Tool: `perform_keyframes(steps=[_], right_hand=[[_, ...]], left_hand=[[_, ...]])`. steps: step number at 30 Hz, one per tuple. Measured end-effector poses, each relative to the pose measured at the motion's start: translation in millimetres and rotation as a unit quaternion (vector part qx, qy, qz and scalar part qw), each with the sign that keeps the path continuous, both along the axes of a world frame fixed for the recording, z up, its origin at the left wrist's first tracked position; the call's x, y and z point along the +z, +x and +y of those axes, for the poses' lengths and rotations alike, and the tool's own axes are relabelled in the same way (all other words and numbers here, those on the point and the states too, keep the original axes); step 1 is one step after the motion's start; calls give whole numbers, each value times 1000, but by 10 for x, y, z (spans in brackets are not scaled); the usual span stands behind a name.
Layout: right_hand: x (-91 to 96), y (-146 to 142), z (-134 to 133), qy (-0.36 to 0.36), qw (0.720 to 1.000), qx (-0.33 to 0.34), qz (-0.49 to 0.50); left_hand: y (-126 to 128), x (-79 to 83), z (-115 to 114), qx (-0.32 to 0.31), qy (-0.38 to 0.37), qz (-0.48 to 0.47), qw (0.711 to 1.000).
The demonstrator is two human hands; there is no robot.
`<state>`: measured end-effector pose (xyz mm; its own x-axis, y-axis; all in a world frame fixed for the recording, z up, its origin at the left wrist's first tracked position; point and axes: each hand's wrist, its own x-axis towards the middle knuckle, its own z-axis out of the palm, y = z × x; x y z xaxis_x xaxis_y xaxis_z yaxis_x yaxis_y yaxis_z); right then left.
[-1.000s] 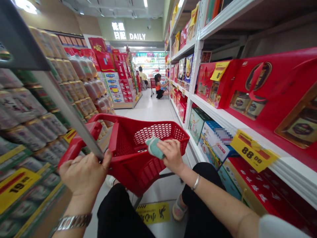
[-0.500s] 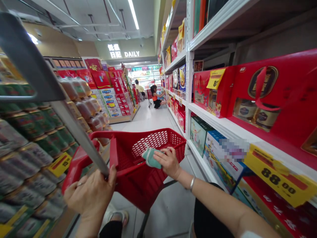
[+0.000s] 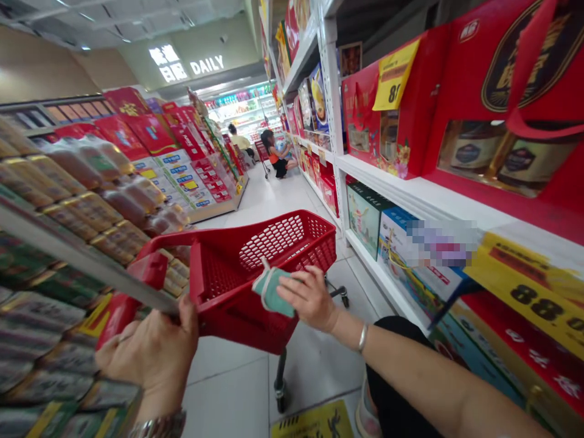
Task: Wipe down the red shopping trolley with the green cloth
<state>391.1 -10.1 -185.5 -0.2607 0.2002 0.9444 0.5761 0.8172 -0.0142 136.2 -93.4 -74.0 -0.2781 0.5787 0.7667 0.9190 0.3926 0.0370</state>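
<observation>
My left hand [image 3: 152, 353] is wrapped around the front edge of a grey metal shelf [image 3: 73, 258] at the lower left, next to packs of cans. My right hand [image 3: 310, 298] holds a folded teal cloth [image 3: 270, 291] and presses it against the rim of a red plastic shopping cart [image 3: 255, 267]. The cart stands in the aisle right in front of me, on wheels, and no goods show in it. A silver bangle sits on my right wrist and a metal watch on my left.
Shelves line both sides of a narrow aisle: shrink-wrapped cans [image 3: 68, 194] on the left, red gift boxes [image 3: 479, 115] and yellow price tags [image 3: 529, 298] on the right. A person [image 3: 275, 155] crouches far down the aisle. A yellow floor sticker [image 3: 314, 423] lies near my feet.
The view has risen and swung left; the cart sits a little further off. My left hand keeps its grip on the shelf edge and my right hand stays with the cloth on the cart's rim.
</observation>
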Motion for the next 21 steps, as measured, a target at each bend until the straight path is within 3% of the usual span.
perform_keyframes(steps=[4,9,13,21], right_hand=[[-116,-446,-218,58,996,55,-45],[-288,-699,-184,64,994,55,-68],[-310,-640,-129,66,995,51,-62],[-431,-195,6,46,993,31,-102]], left_hand=[[40,42,25,-16,2,-27,999],[43,74,43,-24,-4,-52,998],[-50,63,18,-27,-16,-68,997],[-233,85,-109,-14,-35,-50,998]])
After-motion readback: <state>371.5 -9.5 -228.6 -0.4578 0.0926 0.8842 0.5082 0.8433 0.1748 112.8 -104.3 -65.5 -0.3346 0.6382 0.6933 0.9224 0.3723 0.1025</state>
